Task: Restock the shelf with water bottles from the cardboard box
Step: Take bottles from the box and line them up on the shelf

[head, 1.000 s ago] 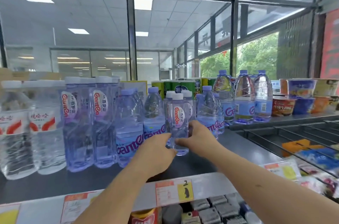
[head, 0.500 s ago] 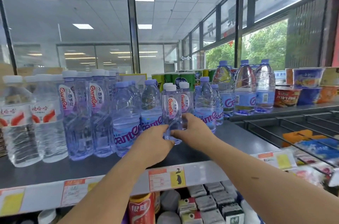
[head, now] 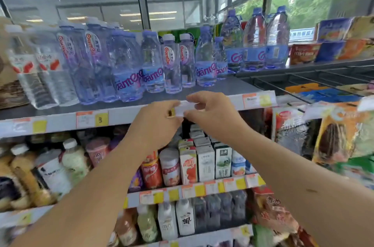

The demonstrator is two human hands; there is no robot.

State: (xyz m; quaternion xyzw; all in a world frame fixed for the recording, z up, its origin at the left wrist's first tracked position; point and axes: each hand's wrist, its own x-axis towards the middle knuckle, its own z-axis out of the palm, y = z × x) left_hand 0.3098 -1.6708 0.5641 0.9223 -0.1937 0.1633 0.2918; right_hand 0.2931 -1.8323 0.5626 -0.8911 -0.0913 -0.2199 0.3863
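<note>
The top shelf (head: 232, 87) runs across the view, its dark surface carrying a long row of water bottles (head: 129, 68). Clear ones with red-and-white labels (head: 46, 76) stand at the far left. Next come tall violet Ganten bottles (head: 95, 60), then rounder blue-capped ones, then two slim white-capped bottles (head: 172, 64) standing upright side by side near the middle. Three large blue-labelled bottles (head: 255, 40) stand further right, on a surface slightly higher than the shelf, beside instant noodle cups (head: 334, 30).

Below the top shelf, a lower shelf holds drink cartons (head: 204, 161) and cups, and snack bags (head: 340, 135) hang at the right.

Both hands are at the front rail (head: 121, 115) of the top shelf, in front of and lower than the slim bottles, touching no bottle. The right hand (head: 212, 113) has its thumb and forefinger pinched on a white price label (head: 187, 106) set in the rail, the other fingers curled. The left hand (head: 155, 123), back to the camera with fingers bent, seems to grip the same label at its left end, though motion blur leaves its fingertips unclear.
</note>
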